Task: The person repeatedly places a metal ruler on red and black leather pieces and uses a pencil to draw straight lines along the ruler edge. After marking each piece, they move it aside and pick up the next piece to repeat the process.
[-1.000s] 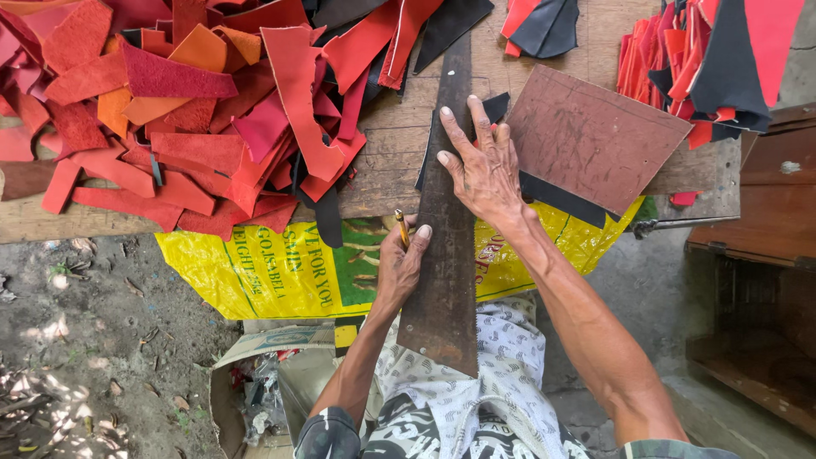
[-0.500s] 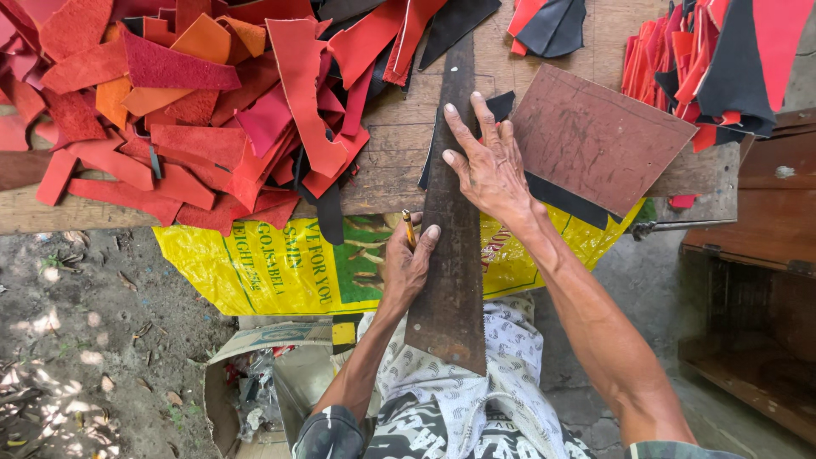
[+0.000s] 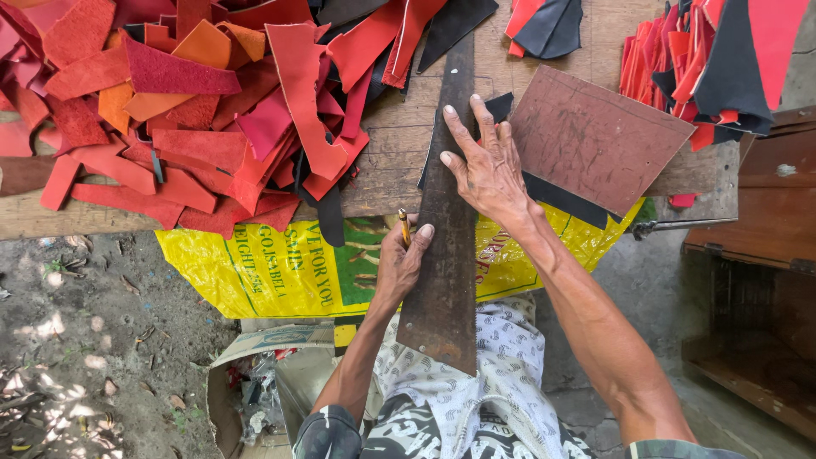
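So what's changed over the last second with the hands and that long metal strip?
Almost nothing. The left hand keeps the yellow pencil against the left edge of the rusty metal strip, and the right hand still presses it flat on the wooden bench. The small shifts look like head-camera movement. The red leather scraps and brown board stayed put.

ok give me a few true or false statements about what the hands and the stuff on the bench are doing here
1. The right hand presses flat on the long rusty metal strip. True.
2. The left hand is empty. False: it holds a yellow pencil beside the strip's edge.
3. The red and orange scraps lie piled left of the strip. True.
4. The brown rectangular board lies left of the strip. False: it lies to the right, over a black sheet.
5. A blue sack hangs below the bench edge. False: the sack is yellow.
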